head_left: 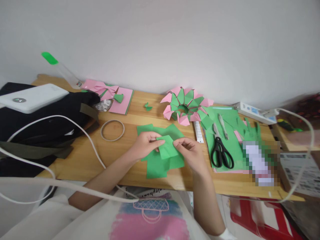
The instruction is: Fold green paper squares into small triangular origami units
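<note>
1. Paper (168,150), a small bright green square, is showing faint crease lines and is sitting just over some bigger green sheets (156,169), near the front of the table.
2. The left hand (147,145) is pinching its top left corner between thumb and fingers.
3. The right hand (192,152) is pinching its right side, with thumb and finger close together.
4. The bigger sheets are lying flat and crossing over each other, and the hands and the small square are hiding parts of them.
5. The wooden table (140,115) is showing light brown stripes, and a plain pale wall (160,43) is rising behind it.
6. A pink and green paper ring (188,96) is resting past the right hand, with a white tube (198,132) lying just in front.
7. Black scissors (218,153) are lying on a green pile (238,158) at the right, and a power strip (255,113) is sitting behind.
8. A thin round band (123,130) is lying left of the sheets, near a black bag (60,120) that is holding up a white box (37,97).
9. A white cord (57,188) is crossing in front of the left arm, and blurry squares are covering something at the right.
</note>
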The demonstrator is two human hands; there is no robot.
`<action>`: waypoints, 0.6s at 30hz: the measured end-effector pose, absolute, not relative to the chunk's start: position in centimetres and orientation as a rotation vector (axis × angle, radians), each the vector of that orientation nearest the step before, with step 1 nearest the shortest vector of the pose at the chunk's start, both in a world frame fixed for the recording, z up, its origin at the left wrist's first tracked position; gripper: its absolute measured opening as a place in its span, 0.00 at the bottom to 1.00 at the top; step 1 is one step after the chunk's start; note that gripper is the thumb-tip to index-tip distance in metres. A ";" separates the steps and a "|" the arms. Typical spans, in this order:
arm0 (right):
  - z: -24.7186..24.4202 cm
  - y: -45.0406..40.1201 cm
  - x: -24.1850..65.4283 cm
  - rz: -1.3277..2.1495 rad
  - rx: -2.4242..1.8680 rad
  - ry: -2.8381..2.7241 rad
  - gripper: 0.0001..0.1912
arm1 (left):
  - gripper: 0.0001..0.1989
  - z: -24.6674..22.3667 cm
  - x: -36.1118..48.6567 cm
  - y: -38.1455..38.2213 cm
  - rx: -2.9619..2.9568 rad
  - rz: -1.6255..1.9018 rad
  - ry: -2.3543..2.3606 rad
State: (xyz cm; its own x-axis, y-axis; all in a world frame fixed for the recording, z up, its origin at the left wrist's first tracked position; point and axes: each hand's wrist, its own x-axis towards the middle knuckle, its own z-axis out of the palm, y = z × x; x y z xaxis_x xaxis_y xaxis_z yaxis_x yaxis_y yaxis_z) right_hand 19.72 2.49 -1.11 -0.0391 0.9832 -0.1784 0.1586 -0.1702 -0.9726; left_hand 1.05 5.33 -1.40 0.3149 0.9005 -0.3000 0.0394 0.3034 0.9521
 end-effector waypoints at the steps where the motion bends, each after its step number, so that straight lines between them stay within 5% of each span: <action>1: -1.0 2.5 19.7 1.340 -1.426 -1.292 0.12 | 0.15 -1.5 1.0 5.4 1.095 0.790 1.122; 10: -0.4 3.3 19.3 1.624 -1.349 -1.305 0.12 | 0.13 -1.3 0.8 6.3 1.022 0.808 1.154; 18: -2.3 2.9 17.9 1.416 -1.330 -0.824 0.15 | 0.33 -0.6 0.5 5.6 0.867 0.789 1.048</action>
